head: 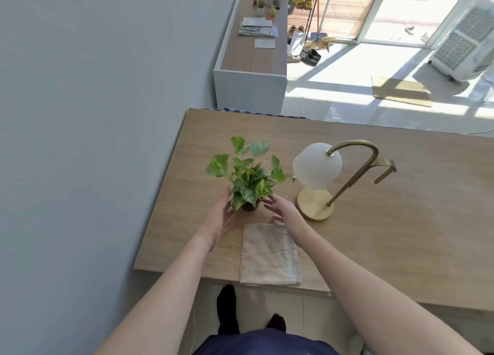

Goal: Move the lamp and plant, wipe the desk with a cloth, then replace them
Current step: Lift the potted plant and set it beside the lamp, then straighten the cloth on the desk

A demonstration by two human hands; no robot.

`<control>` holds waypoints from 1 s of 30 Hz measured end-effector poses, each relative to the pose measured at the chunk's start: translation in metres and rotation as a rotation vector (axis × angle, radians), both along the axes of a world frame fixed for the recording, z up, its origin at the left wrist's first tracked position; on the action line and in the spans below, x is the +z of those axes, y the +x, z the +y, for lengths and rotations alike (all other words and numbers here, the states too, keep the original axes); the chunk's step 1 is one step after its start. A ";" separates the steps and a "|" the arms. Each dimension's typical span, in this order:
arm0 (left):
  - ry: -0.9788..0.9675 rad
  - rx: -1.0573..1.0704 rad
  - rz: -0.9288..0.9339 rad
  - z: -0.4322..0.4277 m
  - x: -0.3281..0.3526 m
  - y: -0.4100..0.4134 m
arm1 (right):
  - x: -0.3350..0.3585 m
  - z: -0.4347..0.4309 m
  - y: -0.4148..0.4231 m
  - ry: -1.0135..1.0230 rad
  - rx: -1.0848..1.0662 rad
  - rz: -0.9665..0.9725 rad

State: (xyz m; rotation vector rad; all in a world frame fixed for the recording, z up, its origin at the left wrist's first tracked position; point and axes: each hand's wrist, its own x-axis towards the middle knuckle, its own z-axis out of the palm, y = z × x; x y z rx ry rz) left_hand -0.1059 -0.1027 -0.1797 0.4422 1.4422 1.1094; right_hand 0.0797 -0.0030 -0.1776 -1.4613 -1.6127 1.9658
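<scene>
A small green plant (247, 177) in a dark pot (250, 207) stands on the wooden desk (387, 229), left of the middle. To its right stands a brass lamp (316, 203) with a white glass shade (316, 165). A folded beige cloth (268, 254) lies at the desk's near edge, in front of the pot. My left hand (220, 218) is open at the left of the pot, fingers spread and close to the leaves. My right hand (282, 207) is open at the pot's right, fingertips close to the pot. Neither hand grips the pot.
A grey wall (93, 114) runs along the desk's left side. Beyond the desk stands a low white cabinet (251, 60) with small pots and papers. A tiled floor, a mat (401, 91) and a white air cooler (465, 42) are at the far right.
</scene>
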 end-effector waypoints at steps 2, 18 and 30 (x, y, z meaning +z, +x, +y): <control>-0.006 -0.014 0.002 0.003 0.001 0.000 | -0.002 0.002 0.000 0.004 0.002 -0.006; -0.046 0.032 0.040 0.009 -0.006 -0.017 | -0.008 0.009 -0.012 0.044 0.066 -0.014; -0.175 -0.147 0.679 -0.023 -0.037 0.010 | -0.022 0.010 0.044 0.568 0.415 -0.586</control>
